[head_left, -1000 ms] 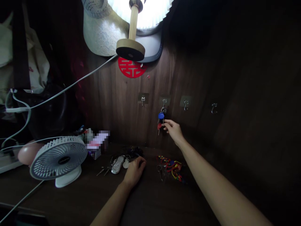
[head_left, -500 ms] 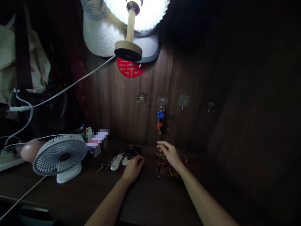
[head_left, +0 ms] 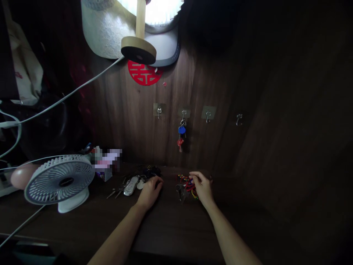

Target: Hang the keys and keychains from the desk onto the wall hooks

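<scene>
My right hand rests on a colourful bunch of keys with red, yellow and green cords on the dark wooden surface, its fingers curled onto the cords. My left hand lies on the surface beside a dark key bunch and a silver key fob, fingers bent. Whether it grips anything is hidden. On the wooden wall above, a bunch with a blue and a red key hangs from the second of several small hooks.
Neighbouring hooks are bare. A white desk fan stands at the left with cables around it. A lit lamp on a wooden base, a white hat and a red paper sign sit above.
My right hand has let go of the hanging blue and red keys and dropped to the colourful key bunch on the surface. The left hand has stayed put. The view shifted slightly.
</scene>
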A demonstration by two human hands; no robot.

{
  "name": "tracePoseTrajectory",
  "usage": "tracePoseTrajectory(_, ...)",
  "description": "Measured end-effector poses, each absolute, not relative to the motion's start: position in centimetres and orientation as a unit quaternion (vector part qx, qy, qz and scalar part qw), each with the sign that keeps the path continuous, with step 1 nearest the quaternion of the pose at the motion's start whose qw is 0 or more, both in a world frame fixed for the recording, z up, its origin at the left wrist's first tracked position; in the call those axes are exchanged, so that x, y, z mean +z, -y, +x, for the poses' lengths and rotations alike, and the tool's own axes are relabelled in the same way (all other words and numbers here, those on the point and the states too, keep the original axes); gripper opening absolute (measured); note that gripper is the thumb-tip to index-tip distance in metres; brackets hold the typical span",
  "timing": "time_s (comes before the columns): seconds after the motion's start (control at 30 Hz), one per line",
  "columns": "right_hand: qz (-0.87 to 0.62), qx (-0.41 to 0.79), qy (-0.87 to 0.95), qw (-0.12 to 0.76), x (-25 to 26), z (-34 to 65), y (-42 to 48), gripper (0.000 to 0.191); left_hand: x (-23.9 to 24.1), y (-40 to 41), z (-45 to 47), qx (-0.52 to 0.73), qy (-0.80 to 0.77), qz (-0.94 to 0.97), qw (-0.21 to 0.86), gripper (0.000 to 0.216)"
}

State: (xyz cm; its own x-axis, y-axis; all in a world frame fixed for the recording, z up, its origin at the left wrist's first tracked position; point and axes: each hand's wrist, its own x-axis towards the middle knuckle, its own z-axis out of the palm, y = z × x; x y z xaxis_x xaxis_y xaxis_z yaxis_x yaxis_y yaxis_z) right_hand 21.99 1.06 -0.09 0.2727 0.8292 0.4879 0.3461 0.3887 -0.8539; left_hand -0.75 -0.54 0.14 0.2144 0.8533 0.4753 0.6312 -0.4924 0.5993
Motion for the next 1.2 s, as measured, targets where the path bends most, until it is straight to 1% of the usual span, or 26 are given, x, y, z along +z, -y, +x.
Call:
tracePoseTrajectory(0.1, -0.52, 0.181, 0.593, 0.588, -0.1, 21.7, -0.9, 0.024, 0.2, 0.6, -0.8, 0.374, -0.517, 0.769, 0.047, 0.019)
tracePoseTrajectory(0.2, -0.517, 0.167, 0.626, 0.56, -0.1, 21.3, -0.7, 0.022, 0.1, 0.3, -0.7, 0.328, -0.548, 0.769, -0.036, 0.028)
tracePoseTrajectory(0.33, -0.502, 0.158, 0.666, 0.529, 0.0, 20.8, -0.3, 0.022, -0.4, -0.4, -0.5, 0.279, -0.558, 0.778, -0.075, 0.047)
tracePoseTrajectory(0.43, -0.502, 0.151, 0.672, 0.522, 0.2, 20.4, -0.1, 0.022, -0.6, -0.8, -0.4, 0.245, -0.54, 0.802, -0.075, 0.049)
tracePoseTrajectory(0.63, -0.492, 0.149, 0.689, 0.51, 0.2, 20.0, 0.1, 0.021, -0.3, -0.5, -0.6, 0.222, -0.513, 0.827, -0.058, 0.039)
tracePoseTrajectory(0.97, -0.485, 0.137, 0.708, 0.494, 0.0, 19.8, 0.2, 0.022, 0.5, 1.6, -0.4, 0.228, -0.394, 0.891, -0.002, 0.032)
tracePoseTrajectory(1.2, -0.479, 0.115, 0.725, 0.482, -0.2, 19.8, 0.1, 0.023, 0.8, 2.8, -0.1, 0.245, -0.373, 0.894, 0.027, 0.025)
